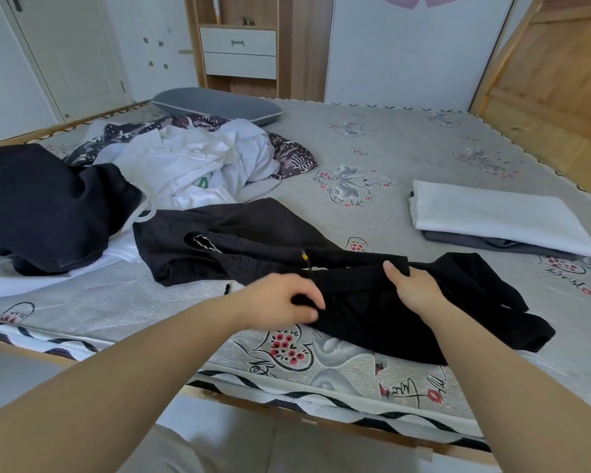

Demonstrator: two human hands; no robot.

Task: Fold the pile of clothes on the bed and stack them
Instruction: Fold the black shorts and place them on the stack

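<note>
A black garment point(423, 308) lies spread near the bed's front edge. My left hand point(280, 302) pinches its left edge, slightly blurred. My right hand point(411, 285) grips a fold of it, thumb on top. Just behind lies another black garment point(232, 240), crumpled, with a drawstring. A pile of white clothes point(191, 165) sits at the back left, beside a dark bulky garment point(38, 206). At the right is a folded stack point(498, 216), white piece on top of a grey one.
The bed point(406, 148) has a grey sheet with flower prints. A grey pillow point(219, 105) lies at the head, a patterned dark cloth point(290, 155) beside the pile. A wooden cabinet with drawers point(238, 49) stands behind the bed.
</note>
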